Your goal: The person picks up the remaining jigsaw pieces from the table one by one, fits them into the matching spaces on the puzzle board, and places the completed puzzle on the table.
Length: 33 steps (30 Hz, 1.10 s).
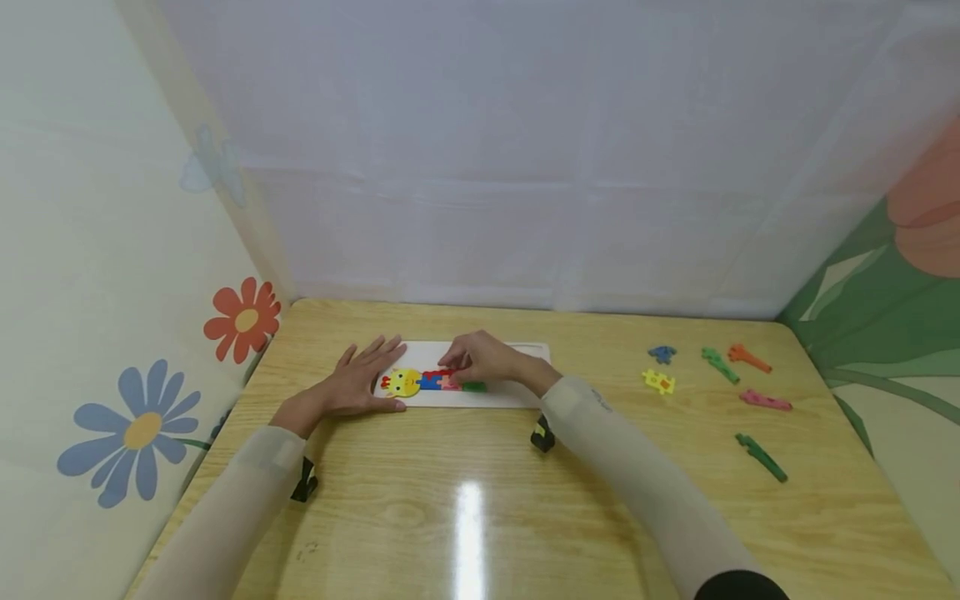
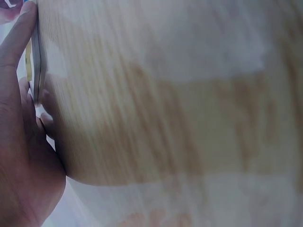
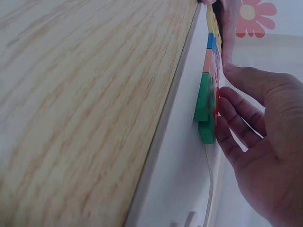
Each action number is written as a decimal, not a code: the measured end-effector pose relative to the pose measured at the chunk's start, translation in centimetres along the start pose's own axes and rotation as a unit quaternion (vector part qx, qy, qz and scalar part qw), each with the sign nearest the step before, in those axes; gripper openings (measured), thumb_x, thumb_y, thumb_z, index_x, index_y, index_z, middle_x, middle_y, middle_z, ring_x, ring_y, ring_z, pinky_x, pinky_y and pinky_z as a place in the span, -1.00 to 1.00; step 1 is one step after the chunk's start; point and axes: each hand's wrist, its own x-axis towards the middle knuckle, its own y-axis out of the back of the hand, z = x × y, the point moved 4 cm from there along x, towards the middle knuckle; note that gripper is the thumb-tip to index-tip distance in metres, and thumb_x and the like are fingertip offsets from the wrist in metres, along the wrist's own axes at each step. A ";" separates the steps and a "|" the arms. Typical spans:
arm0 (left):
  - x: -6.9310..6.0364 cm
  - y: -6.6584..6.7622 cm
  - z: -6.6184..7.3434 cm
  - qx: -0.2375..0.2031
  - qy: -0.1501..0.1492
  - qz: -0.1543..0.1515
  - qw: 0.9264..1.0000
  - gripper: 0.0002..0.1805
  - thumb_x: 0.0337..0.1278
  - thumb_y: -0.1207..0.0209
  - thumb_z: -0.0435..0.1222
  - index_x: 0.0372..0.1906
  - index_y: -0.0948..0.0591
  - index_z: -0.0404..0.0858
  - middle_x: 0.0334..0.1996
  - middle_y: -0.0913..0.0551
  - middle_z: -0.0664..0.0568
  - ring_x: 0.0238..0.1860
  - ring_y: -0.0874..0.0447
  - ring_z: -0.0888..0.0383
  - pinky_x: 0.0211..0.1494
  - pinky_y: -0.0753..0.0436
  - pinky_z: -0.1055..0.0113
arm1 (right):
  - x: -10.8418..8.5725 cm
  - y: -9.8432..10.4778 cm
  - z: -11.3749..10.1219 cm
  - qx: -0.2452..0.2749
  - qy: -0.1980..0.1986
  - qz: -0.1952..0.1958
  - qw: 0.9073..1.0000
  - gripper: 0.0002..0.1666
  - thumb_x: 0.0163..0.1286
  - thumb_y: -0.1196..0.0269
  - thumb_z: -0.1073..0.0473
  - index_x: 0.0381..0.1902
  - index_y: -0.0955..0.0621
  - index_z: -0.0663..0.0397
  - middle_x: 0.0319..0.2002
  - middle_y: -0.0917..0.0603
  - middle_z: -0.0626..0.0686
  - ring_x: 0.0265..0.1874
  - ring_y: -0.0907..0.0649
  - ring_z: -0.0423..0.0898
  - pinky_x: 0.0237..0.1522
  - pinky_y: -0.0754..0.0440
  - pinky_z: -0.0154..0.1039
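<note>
A white puzzle board lies on the wooden table, bearing a giraffe puzzle with a yellow head piece at its left end. To the right of the head run a blue piece, a pink piece and a green piece, with red along the upper edge. My left hand rests spread at the board's left end. My right hand reaches over the row, its bent fingertips touching the pieces near the pink and green ones. In the right wrist view, the green piece stands thick above the board.
Loose pieces lie on the table at the right: a blue piece, a yellow piece, a light green piece, an orange piece, a pink strip and a dark green strip. A pale curtain hangs behind the table.
</note>
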 end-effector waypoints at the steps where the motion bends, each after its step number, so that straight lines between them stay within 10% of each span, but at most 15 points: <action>1: 0.0 0.0 0.0 -0.001 0.000 0.000 1.000 0.23 0.16 -0.35 0.32 0.74 -0.04 -0.15 0.74 0.08 -0.10 0.73 0.27 -0.25 0.58 0.34 -0.46 | -0.1 0.0 0.0 0.000 -0.003 0.000 1.000 -0.64 0.40 -0.47 0.26 0.14 -0.78 0.15 -0.06 -0.78 0.02 -0.11 -0.72 -0.17 0.01 -0.69 -0.36; 33: -0.1 0.0 0.0 -0.002 -0.002 0.000 1.000 0.24 0.16 -0.35 0.31 0.74 -0.03 -0.15 0.75 0.09 -0.11 0.73 0.27 -0.25 0.58 0.35 -0.45 | -4.0 1.5 0.1 -0.020 -0.001 0.017 1.000 -0.54 0.37 -0.49 0.22 0.19 -0.72 0.22 0.11 -0.76 0.13 0.13 -0.73 0.00 0.20 -0.68 -0.19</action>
